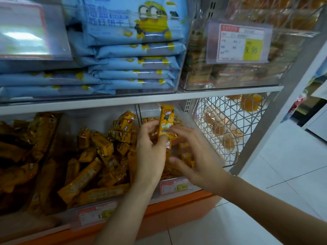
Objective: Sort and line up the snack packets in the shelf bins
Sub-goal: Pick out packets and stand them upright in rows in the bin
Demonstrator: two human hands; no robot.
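Observation:
My left hand (150, 152) pinches a long yellow snack packet (166, 121) and holds it upright over the right-hand clear bin (187, 119) on the lower shelf. Right beside it, my right hand (192, 152) is blurred, its fingers spread and reaching over the same bin, with nothing visibly held. That bin holds several small yellow packets (185, 156). The wider clear bin to the left (70, 124) is heaped with yellow packets (106, 149) lying at all angles.
Blue biscuit packs (134, 55) are stacked in a clear bin on the upper shelf, beside a bin of brown snacks (230, 75) with a price tag (238, 43). A wire basket (228, 128) stands at the right. Price labels (174, 187) hang on the orange shelf front (177, 209).

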